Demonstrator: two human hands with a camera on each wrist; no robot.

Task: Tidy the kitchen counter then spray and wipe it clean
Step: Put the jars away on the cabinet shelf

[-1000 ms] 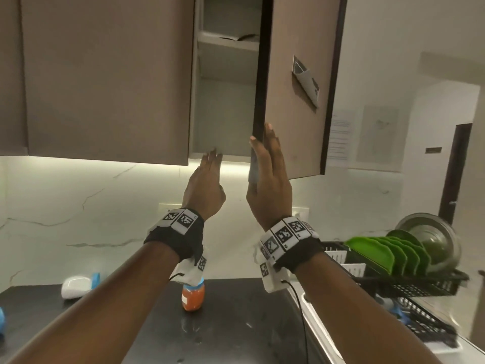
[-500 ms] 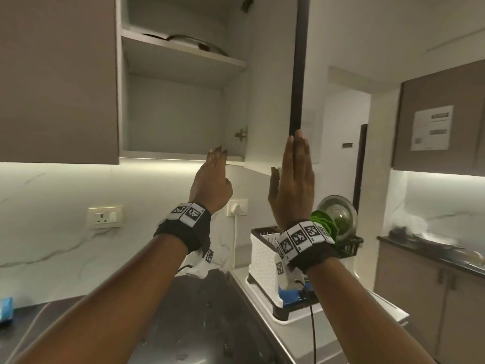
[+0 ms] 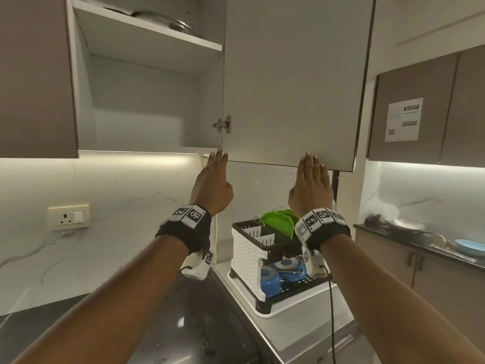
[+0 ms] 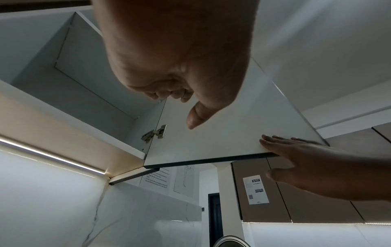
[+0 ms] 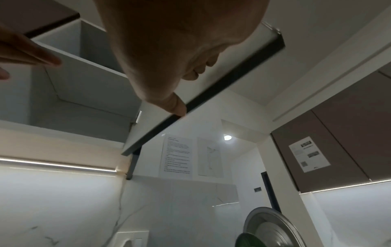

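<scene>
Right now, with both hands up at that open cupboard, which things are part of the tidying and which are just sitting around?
In the job:
- cupboard door, swung wide open
- left hand, near the hinge
- right hand, flat at the door's lower edge
- dark counter

Just lying about:
- dish rack with green plates
- wall socket
- posted notice

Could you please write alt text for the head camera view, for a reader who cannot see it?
Two raised hands with straight fingers reach the bottom edge of an open pale grey wall-cabinet door: the left hand near its hinge, the right hand nearer its free edge. Below stands a white plastic dish rack holding green plates.
</scene>
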